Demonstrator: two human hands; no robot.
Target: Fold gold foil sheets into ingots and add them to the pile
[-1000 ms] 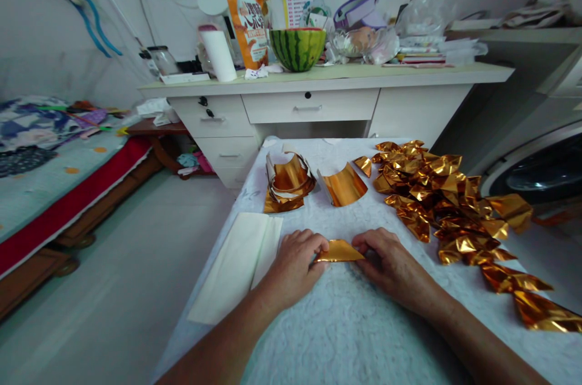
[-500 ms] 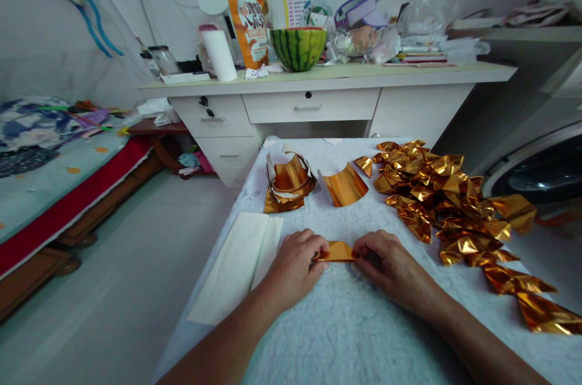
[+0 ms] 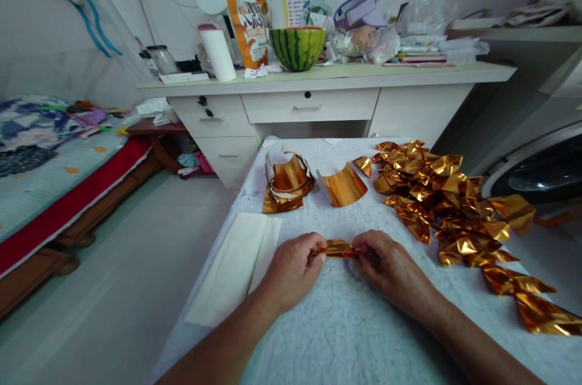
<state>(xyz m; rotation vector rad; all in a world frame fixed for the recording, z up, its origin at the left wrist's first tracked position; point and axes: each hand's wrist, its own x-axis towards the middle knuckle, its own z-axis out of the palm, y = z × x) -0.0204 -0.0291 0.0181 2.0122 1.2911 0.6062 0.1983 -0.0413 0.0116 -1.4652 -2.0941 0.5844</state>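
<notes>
A narrow folded strip of gold foil paper [image 3: 339,248] spans the gap between my two hands, just above the cloth-covered table [image 3: 336,330]. My left hand [image 3: 297,264] pinches its left end, and my right hand [image 3: 384,261] pinches the right end; the fingertips hide both ends. Beyond them lie a curled stack of gold foil sheets [image 3: 287,182] and a single curved gold sheet [image 3: 344,186]. To the right spreads a heap of folded gold foil pieces [image 3: 431,191]. White paper sheets [image 3: 230,270] lie beside my left forearm.
Behind the table stands a white desk [image 3: 311,106] with a half watermelon [image 3: 297,48], an orange snack bag [image 3: 248,21] and a white paper roll [image 3: 218,53] on top. A bed [image 3: 68,185] is at left, a washing machine [image 3: 541,160] at right.
The foil strip between my hands has tilted and looks narrower and more creased. Both hands keep their pinch and have barely shifted.
</notes>
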